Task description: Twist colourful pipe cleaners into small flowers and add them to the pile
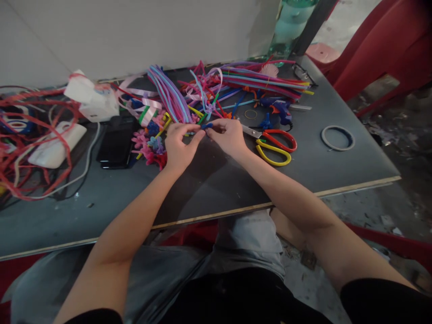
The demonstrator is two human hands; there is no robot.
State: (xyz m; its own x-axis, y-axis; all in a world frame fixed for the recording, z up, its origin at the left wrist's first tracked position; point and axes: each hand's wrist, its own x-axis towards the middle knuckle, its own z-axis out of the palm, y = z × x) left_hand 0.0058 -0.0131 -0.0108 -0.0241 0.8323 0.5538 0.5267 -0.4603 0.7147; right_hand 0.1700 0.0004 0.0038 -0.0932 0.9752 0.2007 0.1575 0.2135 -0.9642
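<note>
Both hands meet over the grey table (209, 189) and pinch a short blue pipe cleaner (206, 126) between them. My left hand (180, 146) has its fingers curled, thumb and forefinger closed on the blue piece's left end. My right hand (229, 135) pinches its right end. Just behind the hands lies a heap of coloured pipe cleaners (236, 85) in pink, purple, blue and yellow. Small finished pipe-cleaner flowers (150, 146) in pink and blue lie beside my left hand.
Scissors with red and yellow handles (275, 146) lie right of my right hand. A blue glue gun (281, 110), a ring of tape (337, 137), a black phone (116, 144), a white box (92, 101), tangled red cord (23, 135) and a red chair (388, 49) are around.
</note>
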